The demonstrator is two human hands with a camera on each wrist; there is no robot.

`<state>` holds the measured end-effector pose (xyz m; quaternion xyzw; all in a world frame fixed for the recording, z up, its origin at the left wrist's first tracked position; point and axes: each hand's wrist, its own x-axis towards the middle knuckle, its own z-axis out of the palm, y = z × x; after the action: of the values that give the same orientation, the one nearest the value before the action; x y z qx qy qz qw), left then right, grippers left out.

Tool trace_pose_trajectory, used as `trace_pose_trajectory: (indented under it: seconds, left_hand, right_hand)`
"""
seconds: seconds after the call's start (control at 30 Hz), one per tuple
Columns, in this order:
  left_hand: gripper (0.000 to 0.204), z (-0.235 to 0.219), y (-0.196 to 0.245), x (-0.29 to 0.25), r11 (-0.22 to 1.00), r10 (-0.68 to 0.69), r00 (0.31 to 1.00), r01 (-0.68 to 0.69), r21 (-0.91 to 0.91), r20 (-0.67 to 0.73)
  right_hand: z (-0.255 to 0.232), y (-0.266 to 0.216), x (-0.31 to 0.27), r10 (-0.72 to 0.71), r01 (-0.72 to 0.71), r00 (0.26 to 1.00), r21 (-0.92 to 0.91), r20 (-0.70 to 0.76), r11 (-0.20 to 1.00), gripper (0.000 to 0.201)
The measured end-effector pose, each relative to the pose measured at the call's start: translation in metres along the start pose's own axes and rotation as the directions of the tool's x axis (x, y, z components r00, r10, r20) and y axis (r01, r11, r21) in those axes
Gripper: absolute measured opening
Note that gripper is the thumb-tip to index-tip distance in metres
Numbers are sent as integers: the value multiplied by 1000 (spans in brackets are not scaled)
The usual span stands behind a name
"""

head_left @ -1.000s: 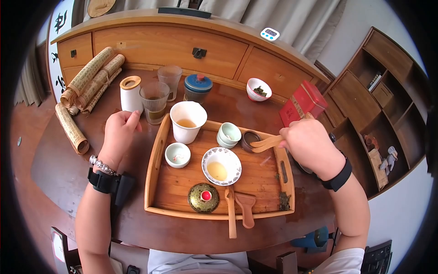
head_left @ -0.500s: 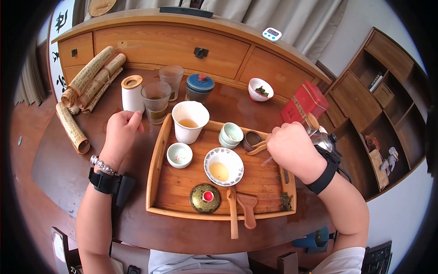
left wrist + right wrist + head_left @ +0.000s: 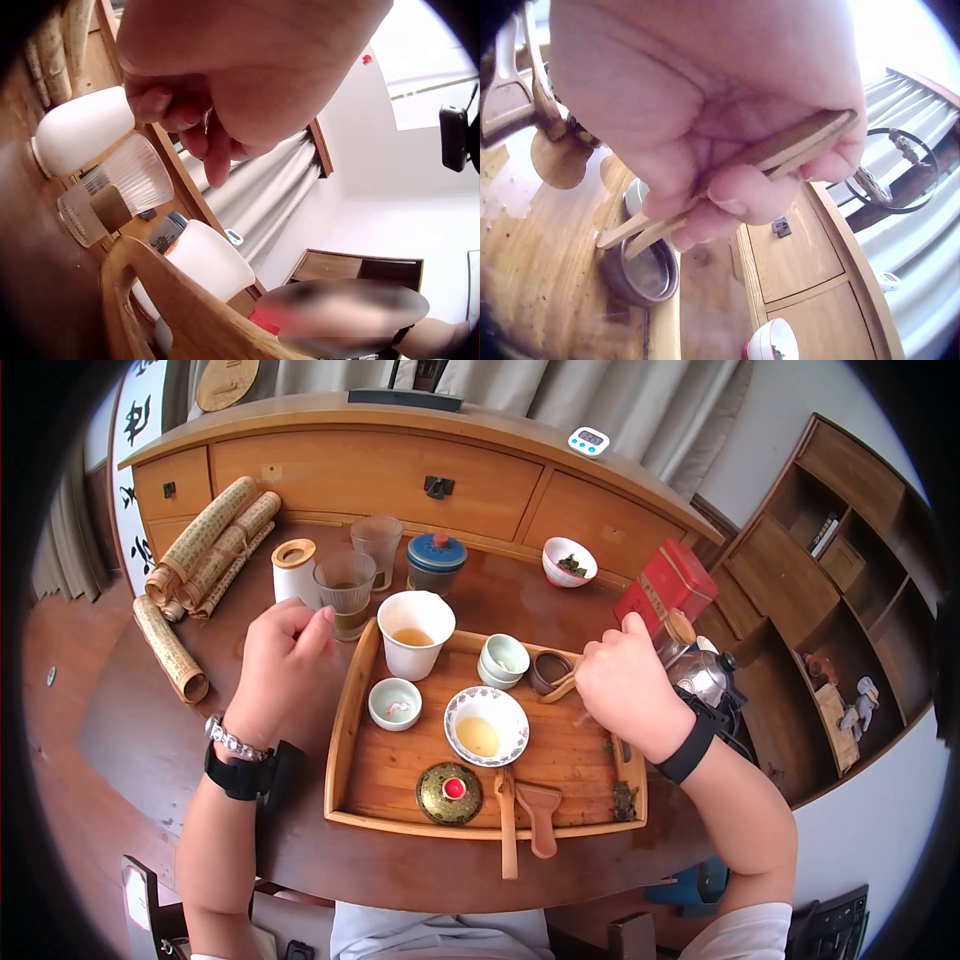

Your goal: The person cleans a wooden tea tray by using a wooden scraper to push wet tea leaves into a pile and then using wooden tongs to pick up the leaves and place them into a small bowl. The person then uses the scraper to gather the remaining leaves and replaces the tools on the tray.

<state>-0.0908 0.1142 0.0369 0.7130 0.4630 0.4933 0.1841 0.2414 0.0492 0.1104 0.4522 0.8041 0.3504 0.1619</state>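
Over the right side of the wooden tray (image 3: 345, 720), the right hand (image 3: 625, 685) is gripping a pair of bamboo tongs (image 3: 727, 191), fingers (image 3: 739, 196) curled round both arms and squeezing them narrow. The tips are pointing into a small dark cup (image 3: 548, 668) at the tray's back right corner, seemingly angled down so they can catch its rim. In the right wrist view the tips are sitting just at that cup's edge; cannot tell if they are pinching it. The left hand (image 3: 285, 660) is hovering off the tray's left edge near a glass pitcher (image 3: 345, 590) and white canister (image 3: 293, 570), fingers loosely curled, holding nothing. On the tray are also sitting a tall white cup (image 3: 413, 632) with tea, a saucer bowl (image 3: 486, 725), a brass lid (image 3: 449, 792), and a wooden scoop (image 3: 540, 818).
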Motion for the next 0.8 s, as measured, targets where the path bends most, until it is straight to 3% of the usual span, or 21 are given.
trace_pose_trajectory:
  seconds: [0.17,0.33,0.53,0.8]
  left_hand:
    - [33,2,3,-3,997,53,998,-52,64,-16]
    - [38,2,-17,0,984,-175,984,174,-28,-34]
    - [39,-1,-27,2,962,-273,960,272,-24,-58]
    - [39,-2,-33,2,966,-258,965,256,-34,-44]
  right_hand:
    - [6,1,-6,12,-10,997,19,-80,1000,14]
    - [7,4,-17,7,-5,991,22,-133,1000,14]
    - [10,13,-21,-25,33,985,39,-172,999,13]
    - [-26,29,-18,-90,86,987,-33,-137,996,13]
